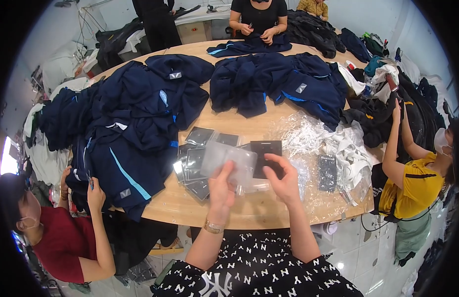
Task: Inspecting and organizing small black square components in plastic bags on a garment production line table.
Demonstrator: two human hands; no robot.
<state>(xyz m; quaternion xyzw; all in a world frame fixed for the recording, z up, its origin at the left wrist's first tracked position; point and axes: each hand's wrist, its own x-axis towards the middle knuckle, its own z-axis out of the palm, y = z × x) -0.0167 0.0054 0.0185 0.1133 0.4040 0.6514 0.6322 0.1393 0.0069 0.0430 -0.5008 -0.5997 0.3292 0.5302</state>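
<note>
My left hand [223,185] is closed on a small stack of frosted clear plastic bags [228,159] above the table. Just to its right, my right hand [283,179] has its thumb and fingers curved and apart. That hand is at the edge of a black card [261,147]; whether it touches the card I cannot tell. Several dark cards in clear sleeves [197,161] lie overlapping on the table, left of and partly under the bags.
Navy garments with blue trim [140,114] cover the table's left; more navy garments [279,81] lie beyond. Crumpled clear plastic and white strips [338,153] are heaped at right, beside a dark packet [327,173]. People work around the wooden table [190,210]; the left one holds a cutting tool.
</note>
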